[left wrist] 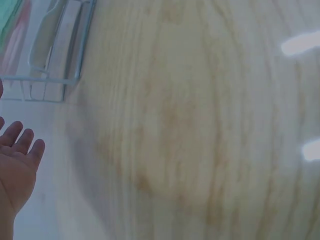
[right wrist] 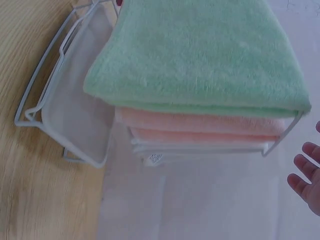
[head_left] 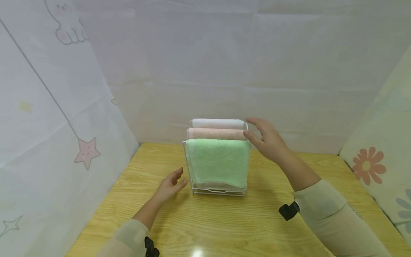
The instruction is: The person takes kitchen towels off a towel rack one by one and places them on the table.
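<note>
A white wire towel rack [head_left: 219,193] stands on the table with three folded towels draped over its bars. Frontmost is a green towel [head_left: 221,162], then a pink towel [head_left: 216,134], and at the back a white towel [head_left: 218,123]. My right hand [head_left: 269,141] is at the rack's upper right, its thumb tip by the pink towel's end and its fingers near the back bar. Low on the other side, my left hand [head_left: 168,187] is beside the rack's left frame with fingers extended. A pale tray [right wrist: 77,95] sits in the rack's base.
The wooden table [head_left: 212,225] runs back to a pale cloth backdrop [head_left: 199,64]. Printed sheets hang at both sides, with a pink star [head_left: 87,152] at left and a red flower [head_left: 369,165] at right. Black wrist cameras [head_left: 289,210] are strapped to both sleeves.
</note>
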Action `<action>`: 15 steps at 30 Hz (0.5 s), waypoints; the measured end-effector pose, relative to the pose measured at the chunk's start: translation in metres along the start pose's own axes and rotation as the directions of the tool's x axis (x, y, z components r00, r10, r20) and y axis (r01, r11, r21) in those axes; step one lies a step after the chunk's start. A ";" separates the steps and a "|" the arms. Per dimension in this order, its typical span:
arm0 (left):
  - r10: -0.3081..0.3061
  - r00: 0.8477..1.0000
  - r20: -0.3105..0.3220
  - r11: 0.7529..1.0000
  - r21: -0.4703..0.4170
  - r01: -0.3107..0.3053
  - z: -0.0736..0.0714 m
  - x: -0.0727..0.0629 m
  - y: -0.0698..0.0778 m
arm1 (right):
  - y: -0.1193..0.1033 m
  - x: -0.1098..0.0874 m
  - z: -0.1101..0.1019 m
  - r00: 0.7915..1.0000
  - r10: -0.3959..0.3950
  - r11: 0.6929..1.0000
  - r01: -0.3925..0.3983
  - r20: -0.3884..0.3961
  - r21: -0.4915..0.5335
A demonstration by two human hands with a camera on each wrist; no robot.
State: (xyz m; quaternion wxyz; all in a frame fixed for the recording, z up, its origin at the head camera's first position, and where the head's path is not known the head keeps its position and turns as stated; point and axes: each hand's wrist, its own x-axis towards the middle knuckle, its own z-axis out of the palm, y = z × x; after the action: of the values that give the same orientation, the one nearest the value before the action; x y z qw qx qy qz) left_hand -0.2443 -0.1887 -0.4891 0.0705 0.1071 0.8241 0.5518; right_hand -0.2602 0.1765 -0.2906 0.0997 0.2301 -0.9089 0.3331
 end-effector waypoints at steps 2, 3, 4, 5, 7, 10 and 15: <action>0.008 1.000 -0.002 1.000 -0.011 -0.008 0.005 0.000 -0.002 | -0.004 0.000 0.002 1.000 -0.021 1.000 0.020 0.002 0.012; 0.009 1.000 -0.004 1.000 -0.014 -0.009 0.007 0.000 -0.003 | -0.005 0.001 0.004 1.000 -0.031 0.999 0.031 0.002 0.016; 0.005 1.000 -0.009 0.999 -0.033 -0.005 0.010 -0.001 -0.004 | -0.007 0.001 0.005 0.999 -0.039 0.999 0.039 0.002 0.020; 0.012 1.000 -0.011 0.999 -0.043 -0.013 0.012 -0.001 -0.005 | -0.008 0.001 0.006 0.999 -0.049 0.999 0.049 0.002 0.025; 0.016 1.000 -0.020 0.997 -0.075 -0.018 0.017 -0.002 -0.006 | -0.010 0.001 0.009 0.998 -0.069 0.997 0.069 -0.002 0.032; 0.002 1.000 -0.022 0.993 -0.121 -0.005 0.023 -0.004 -0.008 | -0.013 0.002 0.013 0.995 -0.096 0.995 0.096 -0.005 0.033; -0.023 0.999 -0.046 0.987 -0.160 0.016 0.034 -0.008 -0.014 | -0.020 0.003 0.019 0.993 -0.113 0.993 0.112 0.018 0.038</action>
State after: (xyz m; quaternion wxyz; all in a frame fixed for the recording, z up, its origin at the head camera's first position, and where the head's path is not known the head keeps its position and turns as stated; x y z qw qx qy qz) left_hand -0.2298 -0.1656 -0.5148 0.0647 0.0799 0.7796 0.6178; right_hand -0.2535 0.1494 -0.2930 0.1047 0.2864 -0.8891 0.3413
